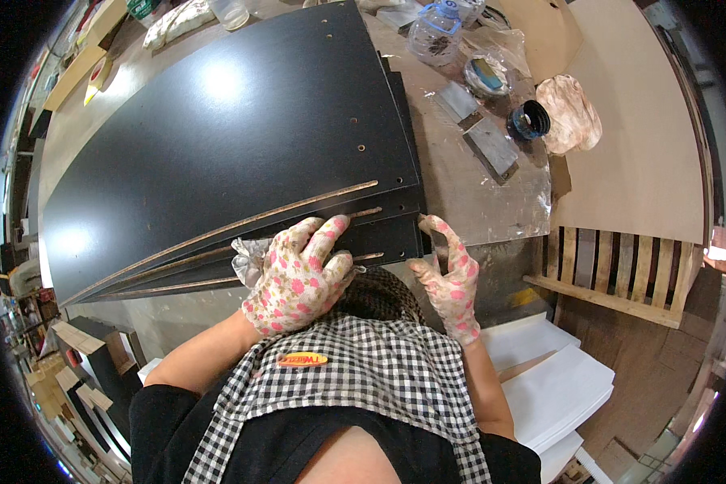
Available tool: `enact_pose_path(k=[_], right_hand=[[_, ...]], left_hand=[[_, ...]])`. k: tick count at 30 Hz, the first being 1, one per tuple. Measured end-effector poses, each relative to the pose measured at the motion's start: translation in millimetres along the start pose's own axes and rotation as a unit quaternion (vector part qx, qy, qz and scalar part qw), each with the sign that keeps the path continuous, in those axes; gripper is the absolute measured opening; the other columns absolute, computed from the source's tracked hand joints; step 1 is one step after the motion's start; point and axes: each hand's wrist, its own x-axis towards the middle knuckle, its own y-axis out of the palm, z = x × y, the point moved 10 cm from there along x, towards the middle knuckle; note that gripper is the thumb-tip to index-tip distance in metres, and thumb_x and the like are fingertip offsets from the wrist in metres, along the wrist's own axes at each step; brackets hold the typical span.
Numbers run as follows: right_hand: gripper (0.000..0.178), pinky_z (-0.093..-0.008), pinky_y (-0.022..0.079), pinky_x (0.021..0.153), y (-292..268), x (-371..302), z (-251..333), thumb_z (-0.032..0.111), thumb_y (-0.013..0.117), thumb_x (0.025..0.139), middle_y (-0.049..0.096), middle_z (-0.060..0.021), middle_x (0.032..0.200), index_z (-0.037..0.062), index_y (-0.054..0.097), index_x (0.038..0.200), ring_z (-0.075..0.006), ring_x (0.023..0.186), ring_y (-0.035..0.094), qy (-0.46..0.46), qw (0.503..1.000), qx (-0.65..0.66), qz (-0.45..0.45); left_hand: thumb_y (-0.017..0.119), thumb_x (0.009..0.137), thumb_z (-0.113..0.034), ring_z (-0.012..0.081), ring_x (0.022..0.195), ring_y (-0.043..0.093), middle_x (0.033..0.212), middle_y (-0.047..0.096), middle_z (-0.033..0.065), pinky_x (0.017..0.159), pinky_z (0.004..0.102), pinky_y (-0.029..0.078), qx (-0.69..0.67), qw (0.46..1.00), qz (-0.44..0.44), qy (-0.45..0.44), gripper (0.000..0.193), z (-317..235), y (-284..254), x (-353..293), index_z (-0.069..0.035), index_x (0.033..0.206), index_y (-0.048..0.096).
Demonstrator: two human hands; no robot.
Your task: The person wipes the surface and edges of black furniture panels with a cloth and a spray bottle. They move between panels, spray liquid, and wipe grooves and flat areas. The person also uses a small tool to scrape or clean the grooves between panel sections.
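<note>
Both my hands wear white knit gloves with a pink floral print. My left hand (302,270) bears down on the near edges of a stack of black panels (242,129), its fingers bent. A crumpled whitish cloth (250,260) sticks out from under that palm. At the stack's right end is my right hand (450,278), with thumb and fingers curled towards the panel corners. A small greyish piece seems to sit between them, too hidden to name. The panels have light brown grooves along the near edge and small drilled holes near the right end.
Right of the panels, the worktable (492,214) holds two grey flat blocks (490,147), a dark open jar (528,120), a stained cloth (569,114) and a clear plastic jug (434,34). A wooden pallet (613,266) and white boards (552,391) lie lower right.
</note>
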Motion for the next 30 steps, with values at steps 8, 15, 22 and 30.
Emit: enact_pose_path(k=[8, 15, 22, 30], right_hand=[[0.054, -0.0314, 0.051, 0.097, 1.8, 4.0, -1.2, -0.001, 0.076, 0.082, 0.067, -0.0151, 0.125, -0.0027, 0.056, 0.132, -0.0204, 0.115, 0.064, 0.012, 0.998, -0.040, -0.057], [0.049, -0.0307, 0.052, 0.092, 3.2, 15.6, 9.9, -0.001, 0.074, 0.084, 0.068, -0.0146, 0.123, -0.0042, 0.057, 0.130, -0.0171, 0.109, 0.065, -0.030, 0.996, -0.010, -0.081], [0.046, -0.0285, 0.053, 0.087, 3.4, 23.6, -6.3, 0.000, 0.073, 0.086, 0.070, -0.0141, 0.118, -0.0049, 0.059, 0.129, -0.0137, 0.099, 0.066, 0.012, 0.992, 0.055, -0.112], [0.025, -0.0233, 0.050, 0.072, -3.1, 17.2, -20.4, 0.007, 0.071, 0.089, 0.073, -0.0051, 0.093, -0.0009, 0.069, 0.113, -0.0069, 0.080, 0.062, 0.105, 0.983, -0.041, -0.146]], left_hand=[[0.074, 0.079, -0.021, 0.0350, 0.110, 0.053, 0.121, 0.055, 0.0164, 0.092, 0.0462, 0.046, 0.000, 1.000, -0.011, 0.005, 0.023, 0.9, -8.6, 17.2, -0.006, 0.093, 0.066], [0.072, 0.072, -0.012, 0.0319, 0.102, 0.054, 0.115, 0.056, 0.0136, 0.086, 0.0433, 0.046, -0.026, 0.999, -0.023, 0.013, 0.026, 6.5, -7.5, 20.1, -0.006, 0.096, 0.065], [0.071, 0.069, -0.010, 0.0309, 0.099, 0.054, 0.114, 0.057, 0.0116, 0.083, 0.0438, 0.046, -0.024, 0.998, -0.054, 0.015, 0.029, 13.1, -9.9, 23.1, -0.008, 0.098, 0.065], [0.069, 0.071, -0.009, 0.0296, 0.099, 0.054, 0.111, 0.057, 0.0092, 0.083, 0.0432, 0.046, -0.022, 0.998, -0.061, 0.002, 0.023, 20.8, -14.1, 31.5, -0.009, 0.094, 0.064]])
